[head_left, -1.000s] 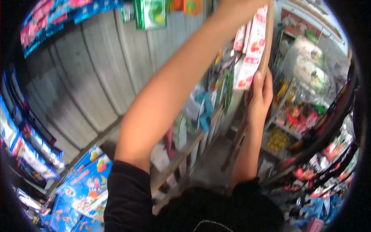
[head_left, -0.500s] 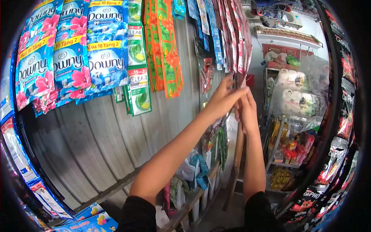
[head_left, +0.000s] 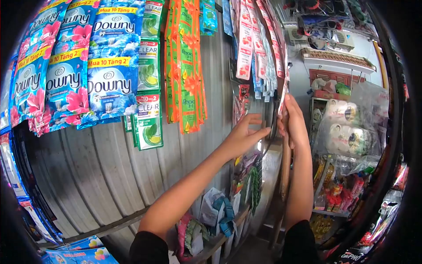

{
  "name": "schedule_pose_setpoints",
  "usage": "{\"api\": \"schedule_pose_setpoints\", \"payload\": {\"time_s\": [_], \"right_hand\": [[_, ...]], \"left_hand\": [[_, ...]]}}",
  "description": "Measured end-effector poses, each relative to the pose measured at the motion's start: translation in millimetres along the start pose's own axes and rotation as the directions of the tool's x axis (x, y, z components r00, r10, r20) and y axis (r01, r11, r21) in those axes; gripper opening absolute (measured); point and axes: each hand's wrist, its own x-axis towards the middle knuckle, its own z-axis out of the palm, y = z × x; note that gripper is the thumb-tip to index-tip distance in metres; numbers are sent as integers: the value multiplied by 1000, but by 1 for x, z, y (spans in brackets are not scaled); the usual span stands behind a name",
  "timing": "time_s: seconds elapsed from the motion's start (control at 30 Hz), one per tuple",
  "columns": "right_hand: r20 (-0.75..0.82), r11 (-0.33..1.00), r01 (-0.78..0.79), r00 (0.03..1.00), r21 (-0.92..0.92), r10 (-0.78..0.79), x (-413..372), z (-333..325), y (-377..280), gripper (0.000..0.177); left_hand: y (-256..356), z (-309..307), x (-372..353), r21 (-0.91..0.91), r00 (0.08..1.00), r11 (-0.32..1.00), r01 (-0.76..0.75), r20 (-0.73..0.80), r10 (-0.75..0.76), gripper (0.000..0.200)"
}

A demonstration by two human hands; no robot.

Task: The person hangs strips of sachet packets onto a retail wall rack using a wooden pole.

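My right hand (head_left: 297,125) pinches the lower end of a narrow pink-and-white sachet strip (head_left: 284,86), seen nearly edge-on. Just left of it, my left hand (head_left: 246,137) has its thumb stretched out and its fingers apart and partly bent, with nothing visible in them. More pink-and-white sachet strips (head_left: 245,42) with red pictures hang above my hands, and blue-and-white strips (head_left: 265,86) hang behind these. A wooden pole (head_left: 285,171) runs down beside my right wrist, and my right hand hides its upper part.
Downy sachets (head_left: 112,79), green Clear sachets (head_left: 149,119) and orange-green Rejoice strips (head_left: 188,83) hang along the corrugated metal wall (head_left: 101,163) at left. Wrapped paper rolls (head_left: 347,138) and a stocked shelf (head_left: 332,211) stand at right. Black packets (head_left: 382,215) line the right edge.
My hands have come apart; the left is lower and away from the strips, while the right keeps hold of one strip. The pink strips have swung to show their fronts. The view has shifted.
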Motion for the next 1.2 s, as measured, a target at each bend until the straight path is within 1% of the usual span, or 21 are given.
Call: {"api": "schedule_pose_setpoints", "payload": {"time_s": [0.03,0.07,0.13,0.2,0.23,0.3,0.33,0.4,0.43,0.57,0.67,0.87,0.97,1.03,1.2], "right_hand": [[46,1000,21,999,-9,-20,5,1,-4,37],[52,1000,20,998,-13,-20,8,4,-5,37],[127,998,8,992,59,-15,17,12,-14,34],[128,998,-2,992,62,-6,28,22,-22,32],[157,997,16,987,81,-29,38,25,-22,31],[216,992,54,973,112,-77,53,35,-31,29],[221,991,59,972,122,-85,57,42,-38,29],[171,991,70,981,112,-89,66,60,-51,32],[204,989,71,974,126,-96,76,64,-55,33],[210,987,86,971,133,-113,105,84,-71,35],[184,989,74,978,129,-97,117,95,-81,31],[215,989,63,972,133,-91,120,98,-81,30],[197,992,68,976,104,-87,122,101,-82,30],[205,989,109,970,103,-129,131,103,-86,30],[194,987,136,969,83,-150,152,108,-102,31]], "left_hand": [[1,-2,-3,-1,1000,1000,-2,-10,2,69],[2,-1,-7,-1,1000,1000,5,2,-5,67],[5,1,-9,-3,1000,1000,-7,6,7,65],[2,0,-12,45,999,999,-22,50,20,62],[14,1,-19,44,998,999,19,61,-22,60],[22,1,-26,68,998,998,8,63,-12,60],[27,1,-30,82,997,997,-1,72,-5,60],[37,-2,-39,121,997,993,-4,71,-5,58],[41,-3,-44,110,997,994,-7,81,-2,58],[57,-11,-62,116,998,993,4,69,-12,57],[69,-17,-76,126,998,992,10,56,-18,57],[77,-26,-93,140,998,989,52,19,-55,57],[72,-29,-93,152,998,987,59,14,-62,57],[73,-28,-94,175,998,983,56,14,-59,56],[81,-31,-103,161,999,986,36,22,-40,53]]}}
